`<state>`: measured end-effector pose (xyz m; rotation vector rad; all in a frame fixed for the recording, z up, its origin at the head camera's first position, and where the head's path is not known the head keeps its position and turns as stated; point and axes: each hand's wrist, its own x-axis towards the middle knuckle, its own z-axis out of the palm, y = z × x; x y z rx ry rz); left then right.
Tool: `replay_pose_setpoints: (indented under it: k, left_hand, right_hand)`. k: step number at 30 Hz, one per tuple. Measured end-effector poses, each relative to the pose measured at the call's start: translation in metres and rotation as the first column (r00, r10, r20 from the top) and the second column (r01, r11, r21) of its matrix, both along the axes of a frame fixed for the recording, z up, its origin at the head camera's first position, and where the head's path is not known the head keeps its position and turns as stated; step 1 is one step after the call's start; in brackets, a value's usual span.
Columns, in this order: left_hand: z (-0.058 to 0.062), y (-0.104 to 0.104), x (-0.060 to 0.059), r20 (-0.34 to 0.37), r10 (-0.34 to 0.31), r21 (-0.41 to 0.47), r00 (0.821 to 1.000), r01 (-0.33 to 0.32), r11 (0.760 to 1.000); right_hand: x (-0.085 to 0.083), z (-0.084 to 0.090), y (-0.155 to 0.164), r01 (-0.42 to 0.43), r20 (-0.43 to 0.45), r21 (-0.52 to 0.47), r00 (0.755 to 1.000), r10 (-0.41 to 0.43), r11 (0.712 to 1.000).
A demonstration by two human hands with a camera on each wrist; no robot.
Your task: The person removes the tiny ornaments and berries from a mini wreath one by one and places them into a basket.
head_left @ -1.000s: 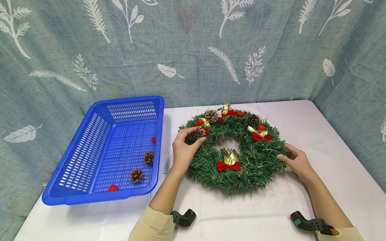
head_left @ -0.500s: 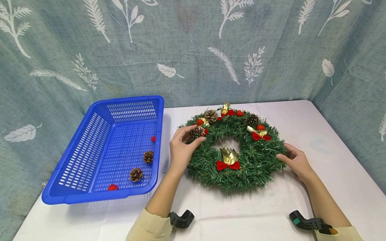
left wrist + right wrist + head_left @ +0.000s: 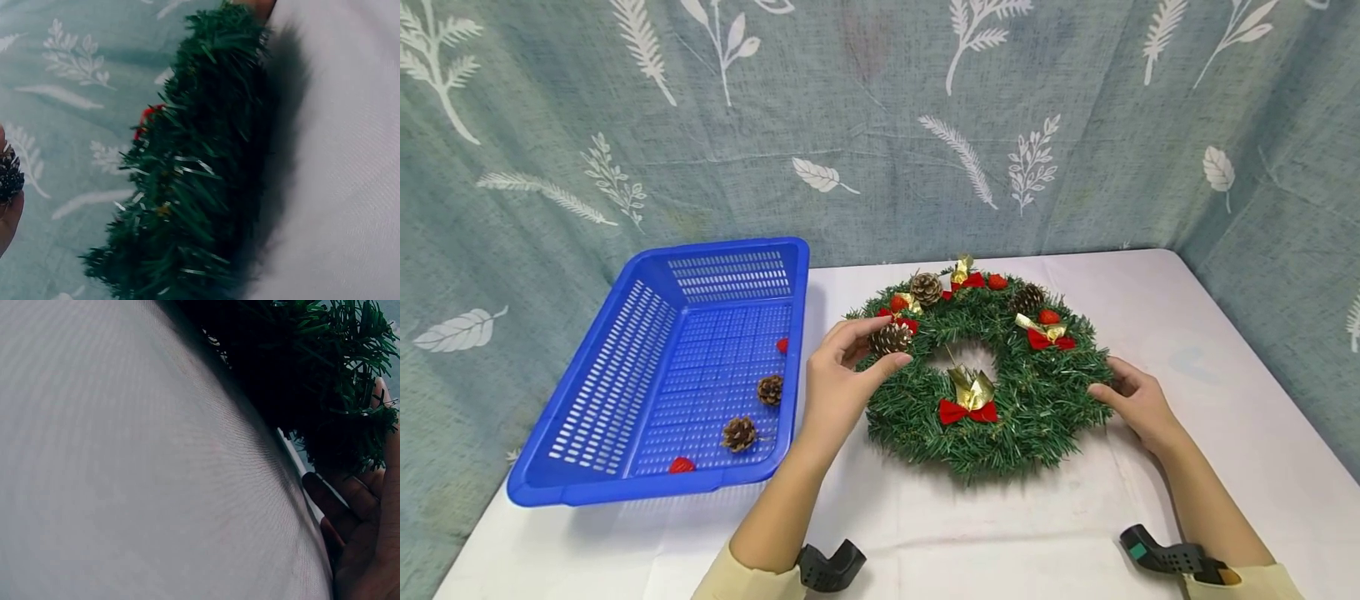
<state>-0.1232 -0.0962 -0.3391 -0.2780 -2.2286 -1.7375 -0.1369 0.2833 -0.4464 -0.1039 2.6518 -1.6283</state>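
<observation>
A green wreath [image 3: 1000,425] lies on the table, dressed with red-and-gold bows, pine cones and red berry-like ornaments. Over its left side my left hand [image 3: 842,383] pinches a pine cone [image 3: 890,339] between thumb and fingers. The cone appears raised off the greenery, just in front of a red bow. In the left wrist view, only part of that pine cone [image 3: 9,175] and the fingertips show at the left edge. My right hand [image 3: 1138,404] grips the wreath's right edge, thumb on top and fingers beneath; the right wrist view shows those fingers [image 3: 340,509] under the greenery.
A blue plastic basket [image 3: 801,333] stands left of the wreath. Inside it lie two pine cones [image 3: 739,434] and two red ornaments [image 3: 682,466]. A patterned curtain [image 3: 880,125] hangs behind the white-covered table [image 3: 1000,533].
My left hand has drawn back left and toward me with the pine cone, uncovering more of the red bow behind it. The right hand and the wreath have stayed put.
</observation>
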Motion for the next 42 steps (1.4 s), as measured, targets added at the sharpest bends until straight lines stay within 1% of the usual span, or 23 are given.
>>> replay_pose_setpoints:
  k: [4,10,14,16,21,26,29,35,38,42]
  left_hand:
    - [0.009,-0.004,0.011,0.004,-0.034,-0.007,0.999,0.034,0.999]
    - [0.015,-0.012,0.019,-0.025,-0.052,0.014,0.998,0.052,0.999]
    - [0.017,-0.019,0.025,-0.042,-0.064,-0.013,0.997,0.064,0.998]
    - [0.019,-0.023,0.028,-0.041,-0.06,-0.038,0.997,0.058,0.998]
    - [0.02,-0.034,0.034,-0.036,-0.029,-0.086,0.999,0.026,0.996]
    - [0.018,-0.045,0.036,-0.026,0.002,-0.105,1.0,-0.005,0.994]
    - [0.018,-0.052,0.037,-0.025,0.033,-0.13,0.999,-0.036,0.991]
    - [0.018,-0.067,0.039,-0.018,0.113,-0.176,0.993,-0.114,0.978]
    - [0.018,-0.075,0.04,-0.017,0.141,-0.196,0.99,-0.142,0.97]
    - [0.017,-0.087,0.042,-0.024,0.162,-0.188,0.987,-0.164,0.968]
  right_hand:
    - [0.0,0.0,0.0,0.002,-0.004,0.002,1.0,-0.002,1.0]
    - [0.0,-0.001,-0.001,0.001,-0.015,0.004,1.0,-0.001,1.0]
    - [0.0,-0.004,-0.002,-0.001,-0.03,-0.002,1.0,0.001,1.0]
    - [0.0,-0.006,-0.002,-0.005,-0.033,-0.002,0.999,0.005,1.0]
    - [0.001,-0.005,-0.002,-0.005,-0.022,0.004,1.0,0.005,1.0]
    - [0.002,-0.001,-0.003,-0.009,-0.008,0.013,1.0,0.009,1.0]
    - [0.003,0.0,-0.003,-0.011,-0.016,0.011,1.0,0.011,1.0]
    - [0.002,0.002,-0.002,-0.009,-0.021,0.009,1.0,0.009,1.0]
    - [0.003,0.003,-0.001,-0.007,-0.021,0.013,1.0,0.007,1.0]
    - [0.003,0.003,-0.002,-0.009,-0.033,0.009,0.999,0.009,1.0]
